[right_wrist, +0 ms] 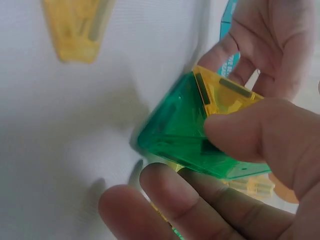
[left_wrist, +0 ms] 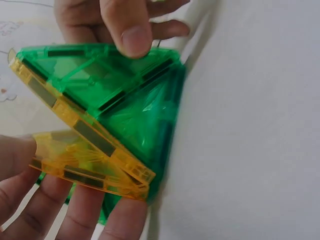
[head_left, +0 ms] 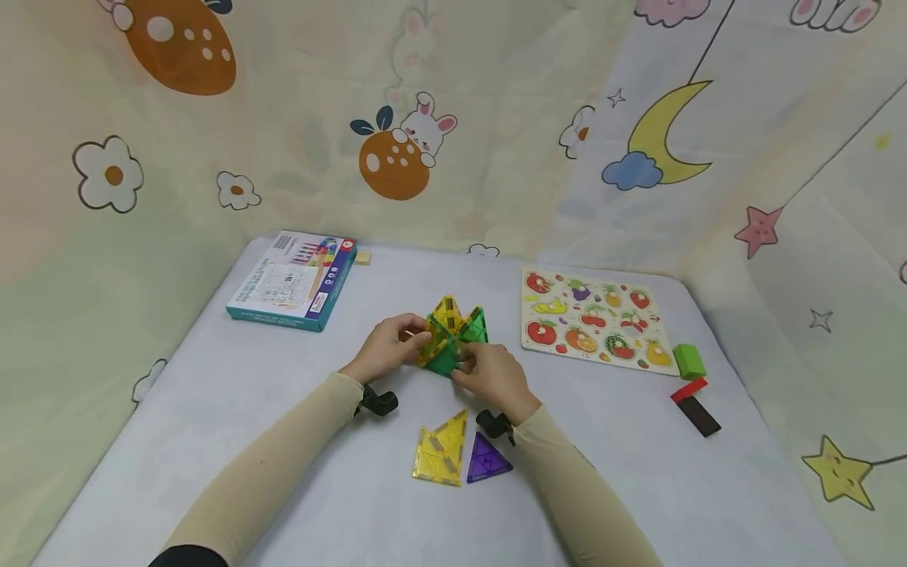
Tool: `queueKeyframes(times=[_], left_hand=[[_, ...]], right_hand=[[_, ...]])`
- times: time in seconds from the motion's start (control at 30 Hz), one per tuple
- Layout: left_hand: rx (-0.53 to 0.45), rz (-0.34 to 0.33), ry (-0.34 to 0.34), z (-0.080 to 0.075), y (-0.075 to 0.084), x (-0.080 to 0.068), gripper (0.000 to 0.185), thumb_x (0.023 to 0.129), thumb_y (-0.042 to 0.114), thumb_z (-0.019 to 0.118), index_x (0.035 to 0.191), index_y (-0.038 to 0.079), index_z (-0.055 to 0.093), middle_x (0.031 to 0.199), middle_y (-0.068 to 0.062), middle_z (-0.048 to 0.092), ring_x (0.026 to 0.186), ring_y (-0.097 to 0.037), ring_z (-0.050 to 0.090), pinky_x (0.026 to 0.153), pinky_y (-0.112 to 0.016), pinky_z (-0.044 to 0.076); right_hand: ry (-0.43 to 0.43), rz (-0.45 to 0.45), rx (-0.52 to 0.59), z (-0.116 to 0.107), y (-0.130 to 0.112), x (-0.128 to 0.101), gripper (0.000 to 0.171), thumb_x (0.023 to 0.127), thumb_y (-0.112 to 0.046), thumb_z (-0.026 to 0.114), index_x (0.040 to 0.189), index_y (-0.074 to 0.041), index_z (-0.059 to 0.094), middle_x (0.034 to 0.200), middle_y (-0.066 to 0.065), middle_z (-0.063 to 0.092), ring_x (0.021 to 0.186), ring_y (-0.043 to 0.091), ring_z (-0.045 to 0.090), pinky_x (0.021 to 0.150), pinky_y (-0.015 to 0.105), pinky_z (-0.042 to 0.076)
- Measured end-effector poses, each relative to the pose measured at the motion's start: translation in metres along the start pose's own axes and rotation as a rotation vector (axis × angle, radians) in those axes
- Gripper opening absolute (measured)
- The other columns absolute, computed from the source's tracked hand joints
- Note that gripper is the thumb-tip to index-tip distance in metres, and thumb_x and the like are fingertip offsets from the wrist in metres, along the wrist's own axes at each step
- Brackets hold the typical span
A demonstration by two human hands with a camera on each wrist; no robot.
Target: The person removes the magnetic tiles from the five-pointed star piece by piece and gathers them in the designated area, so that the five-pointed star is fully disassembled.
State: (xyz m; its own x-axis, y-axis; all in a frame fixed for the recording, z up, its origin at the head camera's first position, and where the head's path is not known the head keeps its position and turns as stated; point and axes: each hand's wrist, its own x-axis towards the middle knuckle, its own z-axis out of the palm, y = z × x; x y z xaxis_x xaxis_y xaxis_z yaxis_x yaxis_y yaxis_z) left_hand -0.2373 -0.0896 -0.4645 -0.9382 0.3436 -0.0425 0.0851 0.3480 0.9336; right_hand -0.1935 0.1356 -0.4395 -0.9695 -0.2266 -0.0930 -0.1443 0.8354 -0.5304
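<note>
While the tile cluster (head_left: 451,337) sits squarely between them, left hand (head_left: 388,346) grips its yellow side, right hand (head_left: 494,376) pinches green, equally near.

The cluster of tiles (head_left: 453,335) held between the left hand (head_left: 388,346) and the right hand (head_left: 496,378) is translucent green and yellow, with dark strips along the tile edges. Near the front edge of the table (head_left: 212,441) lie translucent yellow triangles (head_left: 441,455) and one purple triangle (head_left: 486,461). The table cover is plain pale grey-white. Toward the back left corner, the box (head_left: 294,280) is blue-edged with a white printed panel. Toward the back right, the puzzle board (head_left: 594,321) is cream with red, orange, yellow and purple fruit. By the right edge sit a green block (head_left: 689,361) and a red and black block (head_left: 696,405). Both sleeves are beige. The backdrop shows cartoon flowers, rabbits, a yellow moon, and stars.
</note>
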Motion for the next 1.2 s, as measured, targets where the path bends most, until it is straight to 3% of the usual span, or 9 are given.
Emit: queueKeyframes(times=[0.2, 0.57, 0.7, 0.83, 0.93, 1.0, 1.2], left_hand=[[-0.03, 0.0, 0.018, 0.009, 0.001, -0.008, 0.027, 0.104, 0.023, 0.065, 0.126, 0.009, 0.065, 0.126, -0.012, 0.069, 0.108, -0.025, 0.069, 0.078, -0.033, 0.064], [0.069, 0.048, 0.11, 0.019, 0.005, -0.019, 0.021, 0.099, 0.028, 0.072, 0.113, 0.014, 0.066, 0.112, -0.005, 0.073, 0.091, -0.016, 0.07, 0.069, -0.028, 0.059], [0.25, 0.139, 0.17, 0.012, 0.009, -0.026, 0.027, 0.093, 0.032, 0.079, 0.106, 0.013, 0.065, 0.098, -0.005, 0.071, 0.084, -0.017, 0.064, 0.069, -0.028, 0.052], [0.561, 0.37, 0.222, 0.004, 0.017, -0.025, 0.045, 0.082, 0.037, 0.089, 0.112, 0.014, 0.065, 0.109, -0.005, 0.066, 0.099, -0.023, 0.06, 0.086, -0.036, 0.053], [0.733, 0.521, 0.201, 0.0, 0.027, -0.019, 0.055, 0.076, 0.04, 0.093, 0.119, 0.016, 0.067, 0.125, -0.004, 0.063, 0.115, -0.026, 0.058, 0.1, -0.044, 0.05], [0.775, 0.558, 0.155, -0.001, 0.031, -0.013, 0.059, 0.074, 0.04, 0.095, 0.121, 0.017, 0.068, 0.129, -0.005, 0.062, 0.119, -0.027, 0.057, 0.102, -0.048, 0.049], [0.733, 0.478, 0.014, 0.005, 0.032, -0.004, 0.062, 0.078, 0.039, 0.093, 0.127, 0.014, 0.066, 0.132, -0.005, 0.063, 0.121, -0.026, 0.059, 0.109, -0.046, 0.051]], right_hand=[[-0.003, -0.016, 0.004, -0.002, 0.009, -0.002, 0.034, 0.09, -0.023, 0.079, 0.121, -0.011, 0.074, 0.097, 0.002, 0.076, 0.072, 0.013, 0.061, 0.06, 0.027, 0.048], [0.018, -0.032, -0.025, -0.008, 0.015, -0.002, 0.032, 0.089, -0.018, 0.077, 0.119, -0.009, 0.072, 0.101, 0.005, 0.077, 0.069, 0.014, 0.06, 0.058, 0.026, 0.046], [0.036, -0.042, -0.024, -0.004, 0.016, -0.002, 0.029, 0.09, -0.024, 0.079, 0.115, -0.011, 0.073, 0.097, 0.003, 0.076, 0.066, 0.014, 0.057, 0.056, 0.027, 0.045], [0.078, -0.064, -0.021, 0.001, 0.017, -0.001, 0.029, 0.09, -0.029, 0.08, 0.112, -0.012, 0.074, 0.092, 0.001, 0.074, 0.063, 0.014, 0.055, 0.055, 0.027, 0.044], [0.104, -0.064, -0.015, 0.001, 0.016, 0.0, 0.032, 0.09, -0.031, 0.08, 0.114, -0.01, 0.075, 0.091, 0.002, 0.075, 0.065, 0.014, 0.057, 0.056, 0.026, 0.046], [0.117, -0.053, 0.0, 0.001, 0.014, 0.0, 0.032, 0.091, -0.03, 0.08, 0.114, -0.008, 0.075, 0.09, 0.003, 0.076, 0.065, 0.014, 0.059, 0.056, 0.026, 0.047], [0.129, -0.02, 0.03, 0.002, 0.011, 0.001, 0.029, 0.092, -0.027, 0.079, 0.113, -0.007, 0.074, 0.086, 0.004, 0.075, 0.064, 0.014, 0.06, 0.057, 0.025, 0.048]])
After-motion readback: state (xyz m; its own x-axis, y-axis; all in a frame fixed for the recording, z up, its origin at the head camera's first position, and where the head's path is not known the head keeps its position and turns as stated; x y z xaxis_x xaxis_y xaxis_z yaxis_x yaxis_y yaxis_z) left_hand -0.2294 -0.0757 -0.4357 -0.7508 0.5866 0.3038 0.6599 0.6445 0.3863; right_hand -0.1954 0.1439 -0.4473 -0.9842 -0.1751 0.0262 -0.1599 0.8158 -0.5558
